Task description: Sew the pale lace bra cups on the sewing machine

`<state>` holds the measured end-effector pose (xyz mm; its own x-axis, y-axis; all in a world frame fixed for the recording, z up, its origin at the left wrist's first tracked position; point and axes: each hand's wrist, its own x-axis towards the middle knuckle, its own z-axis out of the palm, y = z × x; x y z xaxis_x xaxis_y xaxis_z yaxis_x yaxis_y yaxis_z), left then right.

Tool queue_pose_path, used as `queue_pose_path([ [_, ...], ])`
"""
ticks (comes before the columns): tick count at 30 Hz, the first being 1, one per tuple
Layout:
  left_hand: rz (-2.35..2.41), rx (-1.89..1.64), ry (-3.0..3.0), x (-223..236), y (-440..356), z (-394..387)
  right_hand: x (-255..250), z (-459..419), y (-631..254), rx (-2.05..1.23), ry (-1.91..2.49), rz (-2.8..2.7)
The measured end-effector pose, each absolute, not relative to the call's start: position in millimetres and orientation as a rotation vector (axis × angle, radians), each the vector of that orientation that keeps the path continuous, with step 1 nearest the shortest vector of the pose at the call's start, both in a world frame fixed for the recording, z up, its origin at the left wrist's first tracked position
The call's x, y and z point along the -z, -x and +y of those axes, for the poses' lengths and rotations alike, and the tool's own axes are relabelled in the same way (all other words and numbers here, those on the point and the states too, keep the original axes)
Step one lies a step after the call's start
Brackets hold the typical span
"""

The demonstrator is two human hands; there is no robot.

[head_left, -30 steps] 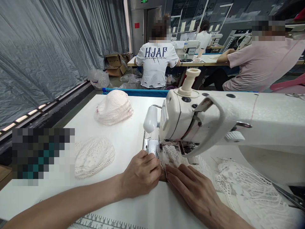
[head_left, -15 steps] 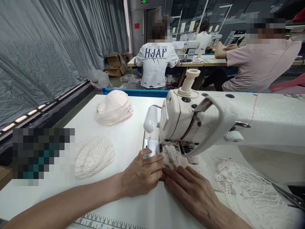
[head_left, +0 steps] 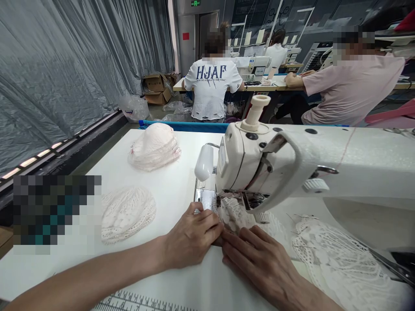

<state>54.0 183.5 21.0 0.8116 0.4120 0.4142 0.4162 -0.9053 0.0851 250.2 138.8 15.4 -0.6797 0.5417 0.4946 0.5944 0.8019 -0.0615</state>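
Observation:
White lace fabric (head_left: 234,214) lies under the needle area of a white sewing machine (head_left: 256,160), its near edge running between my hands. My left hand (head_left: 196,233) is closed at that edge, its thumb and fingers pinched together just in front of the metal plate (head_left: 206,198). On the other side, my right hand (head_left: 259,255) presses on the lace with its fingers bent and close together, the fingertips meeting those of the left. My fingers hide the exact bit of cloth between them.
Stacked pale moulded cups (head_left: 154,147) and a flat lace piece (head_left: 129,214) lie on the left of the white table. More lace (head_left: 337,255) with thread ends lies at right, near dark scissors (head_left: 394,263). A printed ruler (head_left: 142,301) runs along the front. Several co-workers sit beyond.
My left fingers first opened out over the lace edge, then drew back into a pinch. My right hand shifted slightly toward the left one. The machine and the piles stayed put.

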Motion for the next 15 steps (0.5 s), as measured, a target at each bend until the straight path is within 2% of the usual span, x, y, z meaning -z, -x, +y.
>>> queue_pose_path([
  [10,-0.702,0.624,2.971,-20.2,-54.5,183.0,-35.9,154.0,-268.1,0.043,0.933,-2.352],
  [15,-0.663,0.611,2.965,-21.0,-54.9,182.8,-44.4,158.5,-284.7,-0.096,0.973,-2.627],
])
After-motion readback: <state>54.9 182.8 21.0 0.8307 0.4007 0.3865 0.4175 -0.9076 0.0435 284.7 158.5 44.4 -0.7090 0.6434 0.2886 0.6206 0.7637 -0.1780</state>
